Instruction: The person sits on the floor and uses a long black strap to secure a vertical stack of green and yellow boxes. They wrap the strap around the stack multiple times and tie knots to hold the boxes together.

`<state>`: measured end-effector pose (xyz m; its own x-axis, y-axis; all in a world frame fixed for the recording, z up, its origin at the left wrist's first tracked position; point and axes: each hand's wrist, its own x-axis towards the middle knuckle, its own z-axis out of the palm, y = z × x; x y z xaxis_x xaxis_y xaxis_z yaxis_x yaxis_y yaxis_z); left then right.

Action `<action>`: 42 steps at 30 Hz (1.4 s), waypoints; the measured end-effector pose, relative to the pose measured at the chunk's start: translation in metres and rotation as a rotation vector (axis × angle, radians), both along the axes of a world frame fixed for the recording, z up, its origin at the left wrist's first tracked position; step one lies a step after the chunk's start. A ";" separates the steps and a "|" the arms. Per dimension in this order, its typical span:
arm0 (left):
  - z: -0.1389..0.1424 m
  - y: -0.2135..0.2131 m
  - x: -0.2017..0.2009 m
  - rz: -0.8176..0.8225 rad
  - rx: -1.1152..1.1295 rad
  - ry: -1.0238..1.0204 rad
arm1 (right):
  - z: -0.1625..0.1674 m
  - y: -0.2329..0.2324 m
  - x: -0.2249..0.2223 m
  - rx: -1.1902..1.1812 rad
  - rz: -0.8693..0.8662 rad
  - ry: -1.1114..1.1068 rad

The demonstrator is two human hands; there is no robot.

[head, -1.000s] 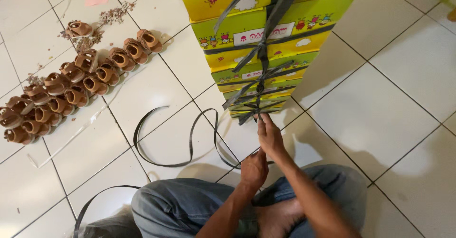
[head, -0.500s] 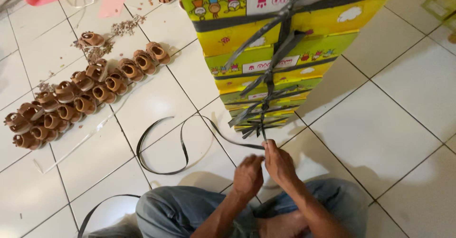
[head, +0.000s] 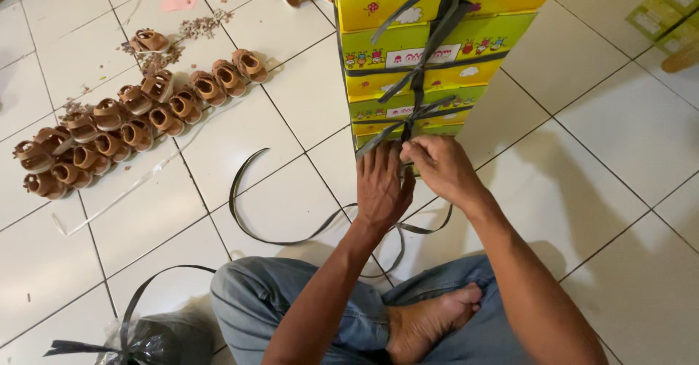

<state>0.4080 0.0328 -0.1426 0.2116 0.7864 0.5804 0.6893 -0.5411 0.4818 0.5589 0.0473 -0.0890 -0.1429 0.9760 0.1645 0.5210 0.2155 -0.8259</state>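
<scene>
A tall stack of yellow and green boxes (head: 437, 41) stands on the white tiled floor in front of me, bound with grey plastic strap (head: 426, 52) that crosses up its face. My left hand (head: 382, 186) and my right hand (head: 440, 168) meet at the foot of the stack, fingers pinched on the strap where its bands come together. A loose length of the same strap (head: 251, 212) curls over the tiles to the left of my hands and runs back under them. I sit cross-legged in jeans, one bare foot (head: 429, 325) below my arms.
Rows of small brown sandals (head: 120, 128) lie on the floor at the left, with scraps near them. A dark plastic bag (head: 149, 343) tied with strap sits by my left knee. More boxes (head: 666, 19) show at the top right corner.
Both hands have risen from low by my knees to the base of the stack and closed on the strap. The view has shifted closer to the boxes.
</scene>
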 end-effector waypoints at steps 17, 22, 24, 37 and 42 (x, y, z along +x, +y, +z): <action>-0.002 0.015 -0.002 0.048 0.013 -0.069 | 0.030 -0.039 0.075 0.037 -0.101 0.278; 0.002 0.019 -0.012 -0.035 -0.037 -0.058 | -0.006 -0.007 0.044 0.292 -0.034 -0.343; 0.003 0.020 -0.014 -0.051 -0.041 -0.069 | -0.014 0.002 0.028 0.353 -0.053 -0.342; 0.008 0.020 -0.017 -0.071 -0.055 -0.095 | -0.027 0.000 0.017 0.399 -0.045 -0.249; 0.008 0.022 -0.014 -0.064 -0.032 -0.095 | -0.025 0.001 0.006 0.116 -0.177 -0.173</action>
<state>0.3936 0.0552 -0.1345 0.2070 0.7914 0.5751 0.6041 -0.5658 0.5612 0.5654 0.0483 -0.1136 -0.0072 0.9642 0.2650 0.6903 0.1965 -0.6964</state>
